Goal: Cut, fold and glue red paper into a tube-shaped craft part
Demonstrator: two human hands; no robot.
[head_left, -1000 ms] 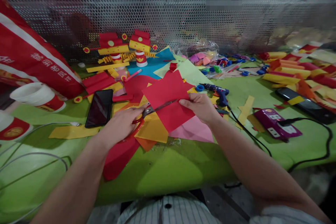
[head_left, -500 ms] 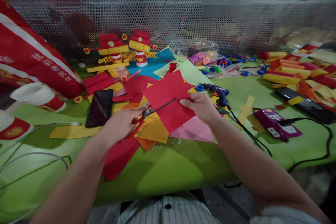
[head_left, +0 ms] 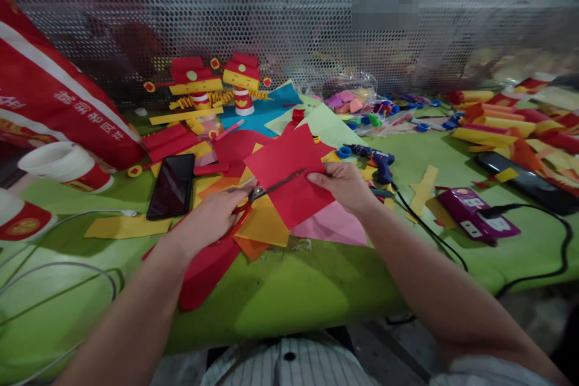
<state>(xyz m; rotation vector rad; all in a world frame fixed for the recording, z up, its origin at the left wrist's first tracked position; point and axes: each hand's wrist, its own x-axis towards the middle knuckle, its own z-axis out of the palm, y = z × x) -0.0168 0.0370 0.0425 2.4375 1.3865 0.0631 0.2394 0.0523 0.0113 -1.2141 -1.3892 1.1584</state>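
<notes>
My left hand (head_left: 221, 212) is closed around the red handles of a pair of scissors (head_left: 259, 192). Their dark blade runs across a red paper sheet (head_left: 298, 205), pointing up and right. My right hand (head_left: 341, 184) pinches that sheet by its right edge, thumb on top. Beneath the sheet lie orange-yellow paper (head_left: 265, 224) and pink paper (head_left: 332, 223). Another red piece of paper (head_left: 208, 271) lies below my left hand at the table's front edge. How far the blade has cut into the sheet I cannot tell.
Left of my hands lie a black phone (head_left: 172, 187), a white cable (head_left: 108, 213) and paper cups (head_left: 67, 166). Two paper figures (head_left: 243, 87) stand at the back. To the right are a blue glue gun (head_left: 382, 163) and a purple power strip (head_left: 477, 214) with a black cord.
The scissors and my left hand have shifted very slightly along the red sheet. My right hand keeps its pinch on the right edge.
</notes>
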